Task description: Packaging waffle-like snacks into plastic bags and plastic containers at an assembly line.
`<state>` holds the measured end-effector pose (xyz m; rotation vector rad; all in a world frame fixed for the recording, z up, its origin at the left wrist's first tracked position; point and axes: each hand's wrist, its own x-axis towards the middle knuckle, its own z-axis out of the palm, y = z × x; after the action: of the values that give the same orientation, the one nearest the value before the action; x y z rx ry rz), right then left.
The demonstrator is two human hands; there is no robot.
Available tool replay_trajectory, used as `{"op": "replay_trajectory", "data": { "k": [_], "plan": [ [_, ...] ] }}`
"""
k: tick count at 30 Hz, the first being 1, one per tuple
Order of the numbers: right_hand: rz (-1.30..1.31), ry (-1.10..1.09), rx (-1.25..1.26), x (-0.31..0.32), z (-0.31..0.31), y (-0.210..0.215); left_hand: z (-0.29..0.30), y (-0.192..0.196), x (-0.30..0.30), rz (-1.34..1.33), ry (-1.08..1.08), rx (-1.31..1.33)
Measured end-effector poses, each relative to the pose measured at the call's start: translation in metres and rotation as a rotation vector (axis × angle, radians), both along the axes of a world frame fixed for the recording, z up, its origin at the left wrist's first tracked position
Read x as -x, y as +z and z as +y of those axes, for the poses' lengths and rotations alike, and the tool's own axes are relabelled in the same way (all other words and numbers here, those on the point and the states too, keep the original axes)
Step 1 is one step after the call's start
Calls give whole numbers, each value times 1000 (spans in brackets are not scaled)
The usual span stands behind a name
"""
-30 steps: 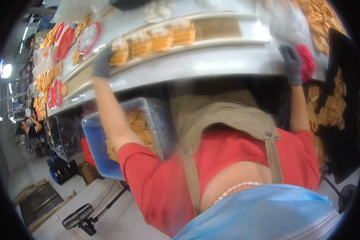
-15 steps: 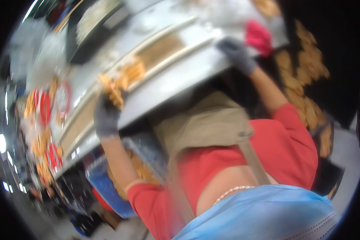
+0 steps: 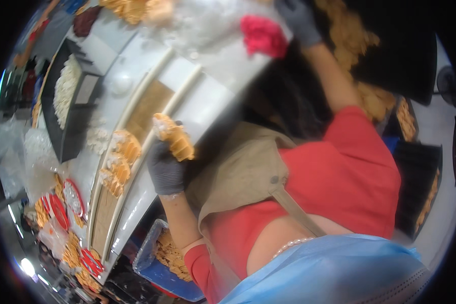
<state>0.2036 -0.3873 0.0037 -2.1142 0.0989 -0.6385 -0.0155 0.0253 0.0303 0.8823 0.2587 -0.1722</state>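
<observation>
My left hand (image 3: 166,168), in a grey glove, is closed around a ridged orange plastic part (image 3: 180,143) with white bits at one end, over the near rail of the bench's track. Beside it, several similar orange parts (image 3: 120,162) stand in a row on the track (image 3: 146,114), a brown strip between two pale rails. My right hand (image 3: 300,23), also gloved, is stretched to the top edge of the view, right of a crumpled pink cloth (image 3: 262,36). Its fingers are blurred and partly cut off, so I cannot see whether they hold anything.
A dark tray of white pieces (image 3: 67,91) stands across the track. Orange parts and red rings (image 3: 59,212) crowd the bench's far left. Below the bench sits a blue, plastic-lined bin (image 3: 180,283) of orange parts. More orange parts (image 3: 347,38) lie against black material at right.
The view has turned, and the blur has lessened. My right hand has gone farther out to the top edge. My left hand still holds the orange part, now nearer my body.
</observation>
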Motion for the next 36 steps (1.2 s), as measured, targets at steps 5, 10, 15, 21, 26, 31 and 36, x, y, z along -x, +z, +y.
{"op": "replay_trajectory", "data": {
  "k": [5,10,15,21,26,31,36],
  "plan": [
    [13,-44,-103,51,-34,28,3,-14,-10,75,-65,242],
    [400,-173,338,100,-84,-9,-18,-20,-19,127,-85,248],
    [655,-74,473,129,-112,0,-38,-25,-27,146,-159,116],
    [974,-130,413,174,-131,44,-33,-53,-19,96,-172,11],
    [343,90,1499,236,-239,-23,-61,-52,-24,89,-254,-50],
    [576,-198,676,194,-238,-31,-83,-41,-22,62,-303,-50],
    [618,-263,417,148,-198,-8,-102,-25,-11,-184,-378,-478]
  ]
}}
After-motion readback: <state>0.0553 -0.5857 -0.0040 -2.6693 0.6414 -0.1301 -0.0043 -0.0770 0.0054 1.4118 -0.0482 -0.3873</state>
